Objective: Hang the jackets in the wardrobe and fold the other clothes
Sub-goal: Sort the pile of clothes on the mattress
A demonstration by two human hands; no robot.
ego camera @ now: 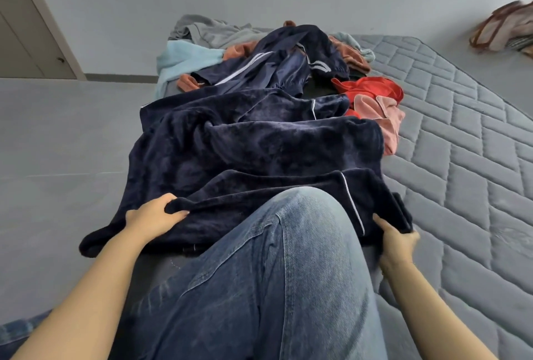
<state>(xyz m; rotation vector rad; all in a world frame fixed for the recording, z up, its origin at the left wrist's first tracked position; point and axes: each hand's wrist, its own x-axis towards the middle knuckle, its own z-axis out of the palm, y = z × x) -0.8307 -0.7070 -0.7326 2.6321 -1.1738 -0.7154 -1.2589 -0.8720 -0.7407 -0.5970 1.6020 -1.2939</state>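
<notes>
Velvet garment (pixel 259 140) lies spread on the mattress (pixel 461 157); left hand (pixel 155 215) and right hand (pixel 396 240) grip its near hem; pull taut and level before folding.

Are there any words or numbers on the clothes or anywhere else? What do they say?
There are none to read.
The dark blue garment that the left hand and right hand grip shows only thin white lines.
The bag by the wall is too blurred to tell.
</notes>
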